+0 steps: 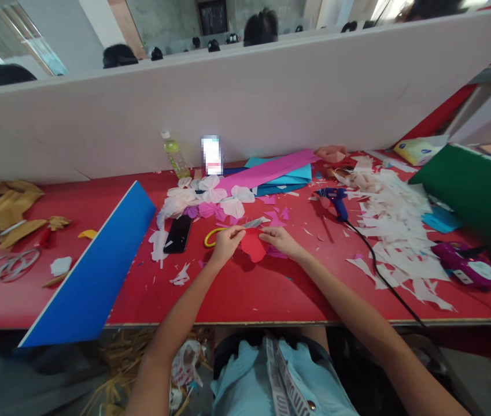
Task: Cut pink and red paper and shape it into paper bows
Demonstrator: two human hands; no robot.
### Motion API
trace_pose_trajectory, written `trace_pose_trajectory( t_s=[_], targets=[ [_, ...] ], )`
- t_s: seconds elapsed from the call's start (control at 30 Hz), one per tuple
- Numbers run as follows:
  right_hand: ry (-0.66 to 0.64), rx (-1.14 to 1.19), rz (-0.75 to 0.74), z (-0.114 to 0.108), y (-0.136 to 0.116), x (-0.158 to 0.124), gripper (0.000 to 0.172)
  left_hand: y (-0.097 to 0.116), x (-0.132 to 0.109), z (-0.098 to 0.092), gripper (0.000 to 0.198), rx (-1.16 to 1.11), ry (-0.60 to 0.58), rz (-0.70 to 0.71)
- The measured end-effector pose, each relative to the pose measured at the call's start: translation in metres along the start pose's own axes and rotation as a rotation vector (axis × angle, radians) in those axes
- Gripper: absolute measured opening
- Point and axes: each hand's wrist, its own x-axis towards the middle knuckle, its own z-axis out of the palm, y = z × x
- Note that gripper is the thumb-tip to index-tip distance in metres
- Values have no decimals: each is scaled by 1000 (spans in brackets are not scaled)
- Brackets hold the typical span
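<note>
Paper (253,245): red heart-shaped cutout | left hand (226,245): scissors (251,223) | right hand (280,241): on paper

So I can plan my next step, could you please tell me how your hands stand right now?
Left hand on yellow-handled scissors. Right hand at red paper piece. Pink paper scraps just beyond.

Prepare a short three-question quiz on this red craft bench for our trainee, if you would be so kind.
1. What lies between the left hand and the right hand? A) a red paper piece B) a black phone C) a blue board
2. True or false: the blue hot glue gun lies to the right of both hands.
3. What colour are the handles of the scissors by the left hand?

Key: 1 A; 2 true; 3 yellow.
</note>
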Motion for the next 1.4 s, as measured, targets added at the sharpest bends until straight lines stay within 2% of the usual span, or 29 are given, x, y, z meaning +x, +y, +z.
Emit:
trace_pose_trajectory(
  t_s=[0.1, 0.2, 0.27, 0.33, 0.43, 0.53, 0.7, 0.77, 0.93, 1.03, 1.13, 1.3, 1.4],
  targets=[
    [-1, -92, -34, -1, -3, -1, 34, 1, 3, -4, 24, 3, -27, -15],
    [23, -189, -60, -4, -4, -1, 32, 2, 8, -20, 26, 124, -90, -27],
    [59, -243, -75, -8, -3, -1, 31, 3, 11, -35, 27, 357, -64, 10],
    [96, -271, -94, -13, -1, 0, 30, 4, 13, -49, 28, 690, -78, 39],
    [149, -271, -114, -18, 1, 2, 30, 6, 12, -61, 39, 990, -222, 10],
    [197, -258, -103, -20, 0, 2, 31, 10, 9, -58, 49, 1097, -342, -51],
    [236, -181, -73, -20, 0, 1, 32, 14, 4, -46, 42, 1186, -443, -144],
    [253, -165, -68, -21, 2, 2, 32, 14, 3, -43, 41, 1192, -449, -181],
    [282, -118, -61, -22, 4, 2, 31, 16, 6, -46, 52, 1112, -310, -216],
    [289, -152, -49, -23, -1, 0, 33, 19, 7, -50, 41, 1018, -227, -156],
    [274, -288, -71, -26, -9, -2, 32, 22, 5, -52, 27, 968, -249, -50],
    [221, -561, -148, -31, -23, -6, 27, 23, 1, -50, 39, 1013, -297, 77],
    [181, -613, -146, -30, -27, -8, 27, 24, 1, -49, 35, 1051, -344, 112]
  ],
)
